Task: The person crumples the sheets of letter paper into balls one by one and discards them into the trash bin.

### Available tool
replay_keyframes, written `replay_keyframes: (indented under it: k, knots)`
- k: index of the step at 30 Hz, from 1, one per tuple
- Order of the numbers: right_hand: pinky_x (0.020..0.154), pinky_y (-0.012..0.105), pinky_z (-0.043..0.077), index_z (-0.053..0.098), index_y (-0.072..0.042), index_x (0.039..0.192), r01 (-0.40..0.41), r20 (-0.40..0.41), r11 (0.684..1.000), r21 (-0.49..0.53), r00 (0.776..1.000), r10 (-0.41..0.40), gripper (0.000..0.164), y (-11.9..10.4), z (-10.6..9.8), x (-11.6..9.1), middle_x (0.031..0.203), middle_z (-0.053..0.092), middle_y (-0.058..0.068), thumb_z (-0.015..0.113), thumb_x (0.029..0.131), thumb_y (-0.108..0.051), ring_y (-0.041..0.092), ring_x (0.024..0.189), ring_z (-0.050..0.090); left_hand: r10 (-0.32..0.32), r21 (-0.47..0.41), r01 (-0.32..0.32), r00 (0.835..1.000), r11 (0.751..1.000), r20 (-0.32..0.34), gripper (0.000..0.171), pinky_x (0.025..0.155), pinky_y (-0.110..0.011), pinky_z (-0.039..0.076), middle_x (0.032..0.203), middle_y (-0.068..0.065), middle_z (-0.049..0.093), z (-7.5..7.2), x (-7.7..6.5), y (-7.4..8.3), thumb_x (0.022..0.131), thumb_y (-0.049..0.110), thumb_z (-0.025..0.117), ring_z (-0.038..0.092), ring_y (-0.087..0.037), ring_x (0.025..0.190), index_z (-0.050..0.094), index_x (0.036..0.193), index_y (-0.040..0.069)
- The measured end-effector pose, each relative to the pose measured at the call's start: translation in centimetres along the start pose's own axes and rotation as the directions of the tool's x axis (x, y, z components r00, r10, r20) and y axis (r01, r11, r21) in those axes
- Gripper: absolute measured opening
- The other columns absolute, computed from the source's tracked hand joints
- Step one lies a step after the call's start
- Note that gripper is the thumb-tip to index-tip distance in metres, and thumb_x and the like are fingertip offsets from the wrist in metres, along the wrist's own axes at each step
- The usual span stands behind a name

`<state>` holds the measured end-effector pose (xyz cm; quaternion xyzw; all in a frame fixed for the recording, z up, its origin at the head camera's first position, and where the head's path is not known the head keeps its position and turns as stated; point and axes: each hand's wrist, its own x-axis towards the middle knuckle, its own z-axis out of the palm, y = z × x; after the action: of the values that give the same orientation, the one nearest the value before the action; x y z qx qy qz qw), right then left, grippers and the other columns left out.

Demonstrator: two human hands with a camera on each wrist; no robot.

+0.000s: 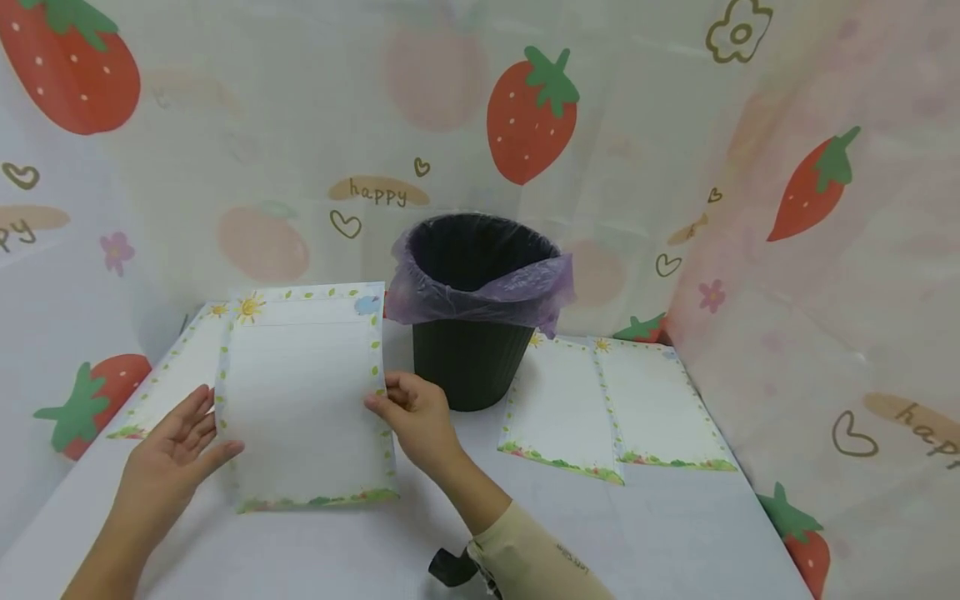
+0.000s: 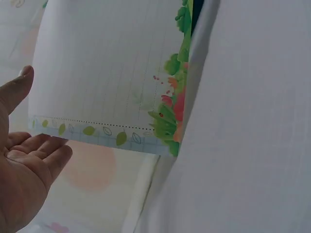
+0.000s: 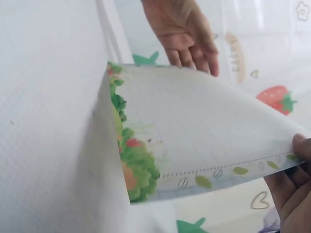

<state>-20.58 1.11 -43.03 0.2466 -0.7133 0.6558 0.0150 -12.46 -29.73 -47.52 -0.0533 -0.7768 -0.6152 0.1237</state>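
A sheet of decorated writing paper (image 1: pixel 303 400), with a leaf border, a sun in the corner and a green plant strip along the bottom, stands raised above the table. My right hand (image 1: pixel 420 425) pinches its right edge, thumb in front and fingers behind, as the right wrist view also shows. At the opposite edge is my left hand (image 1: pixel 168 458), its fingers spread and thumb apart. In the left wrist view that hand (image 2: pixel 26 174) has its fingertips close to the paper's edge without gripping it; whether they touch, I cannot tell.
Behind the raised paper lies another like sheet (image 1: pixel 176 367), partly hidden. A dark bin (image 1: pixel 472 358) with a purple liner (image 1: pixel 517 292) stands at the back middle. Two more sheets, a nearer one (image 1: pixel 562 408) and a farther one (image 1: pixel 663 404), lie right of it. Strawberry-print curtains surround the white table (image 1: pixel 675 533).
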Motion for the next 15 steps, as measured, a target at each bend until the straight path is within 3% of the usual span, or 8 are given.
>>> replay_keyframes:
  k: [3,8,15]
  knots:
    - [0.067,0.018,0.053,0.072,0.002,0.11,0.034,0.004,0.999,0.006,0.999,-0.034,0.019,-1.2,-1.0,-0.4,0.092,0.077,0.019,0.074,0.093,-0.006,0.008,0.075,0.065,0.044,-0.115,-0.043,0.999,0.992,0.004,0.083,0.097,-0.008,0.046,0.162,0.006,0.041,0.4,-0.2,1.0,0.092,-0.006,0.071,0.053,0.012,0.125,0.03,0.162,0.013]
    - [0.069,0.019,0.054,0.071,0.003,0.111,0.101,-0.007,0.995,-0.01,0.995,-0.101,0.019,-3.0,-2.8,-1.2,0.094,0.076,0.02,0.073,0.093,-0.004,0.009,0.077,0.066,0.092,-0.128,-0.089,0.996,0.988,0.02,0.085,0.098,-0.009,0.046,0.159,0.008,0.045,1.6,-0.3,3.3,0.089,-0.011,0.072,0.055,0.007,0.127,0.033,0.161,0.012]
    - [0.073,0.024,0.058,0.068,0.003,0.116,0.152,-0.039,0.988,0.008,0.988,-0.151,0.022,-4.7,-6.2,-2.5,0.102,0.075,0.023,0.071,0.095,-0.002,0.012,0.086,0.072,0.128,0.114,-0.137,0.988,0.984,0.086,0.094,0.101,-0.003,0.04,0.164,-0.007,0.037,4.1,0.4,8.3,0.088,0.006,0.081,0.046,0.012,0.133,0.026,0.163,0.019]
